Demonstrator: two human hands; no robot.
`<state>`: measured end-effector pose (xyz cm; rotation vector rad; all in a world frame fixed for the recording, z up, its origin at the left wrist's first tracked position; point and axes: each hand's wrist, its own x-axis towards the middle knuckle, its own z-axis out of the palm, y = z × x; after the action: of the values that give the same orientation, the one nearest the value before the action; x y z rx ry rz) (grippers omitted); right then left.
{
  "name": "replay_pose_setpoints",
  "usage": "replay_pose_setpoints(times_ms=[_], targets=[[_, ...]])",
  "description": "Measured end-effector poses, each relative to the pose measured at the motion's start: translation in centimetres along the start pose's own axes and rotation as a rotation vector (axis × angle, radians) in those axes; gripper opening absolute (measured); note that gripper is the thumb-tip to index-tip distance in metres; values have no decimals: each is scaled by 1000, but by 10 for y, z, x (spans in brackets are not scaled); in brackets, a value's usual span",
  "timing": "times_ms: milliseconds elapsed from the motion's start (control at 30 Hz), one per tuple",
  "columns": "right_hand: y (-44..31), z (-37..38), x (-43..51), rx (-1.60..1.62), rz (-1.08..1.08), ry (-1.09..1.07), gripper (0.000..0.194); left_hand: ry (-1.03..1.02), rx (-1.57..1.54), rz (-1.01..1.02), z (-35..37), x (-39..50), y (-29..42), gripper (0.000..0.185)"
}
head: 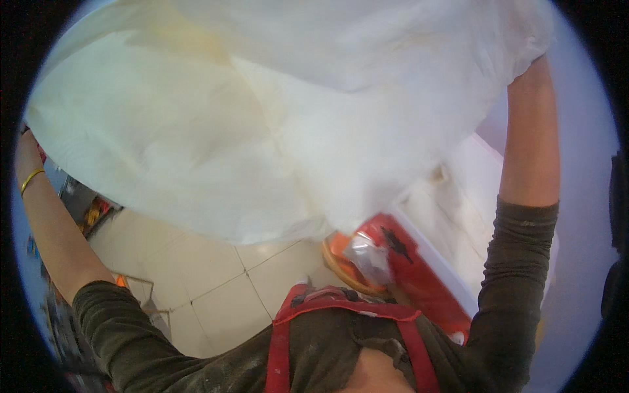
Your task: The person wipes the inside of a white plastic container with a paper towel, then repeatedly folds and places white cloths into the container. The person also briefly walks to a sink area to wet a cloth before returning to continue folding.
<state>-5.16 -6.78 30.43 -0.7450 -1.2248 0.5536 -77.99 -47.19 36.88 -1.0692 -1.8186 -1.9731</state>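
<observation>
A large white sheet, cloth or thin plastic, (206, 132) with faint yellowish patches is spread in the air before me and fills the upper view. At the far left, my left hand (28, 150), below which a yellow bangle sits on the wrist, grips the sheet's edge; its fingers are cut off by the rim of the view. My right arm is raised on the other side. Folds of the sheet cover most of my right hand (533, 71), so its fingers are hidden, though the sheet bunches around it. The lower edge of the sheet hangs in a curve above the floor.
Right of my body stands a white-topped unit with a red front (427, 275); crumpled white material (442, 211) lies on it. Beside it is an orange round container (339, 263) with a clear plastic bag (368, 255). A dark rack with colourful packets (96, 216) borders the tiled floor (221, 285).
</observation>
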Motion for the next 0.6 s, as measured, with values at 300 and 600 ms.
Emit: replay_pose_setpoints(times_ms=[300, 600], targets=[[127, 199, -51, 286, 482, 10, 30, 337, 501, -232, -215, 28, -147, 25], [198, 260, -83, 332, 662, 134, 28, 519, 1119, -648, -466, -34, -295, 24]])
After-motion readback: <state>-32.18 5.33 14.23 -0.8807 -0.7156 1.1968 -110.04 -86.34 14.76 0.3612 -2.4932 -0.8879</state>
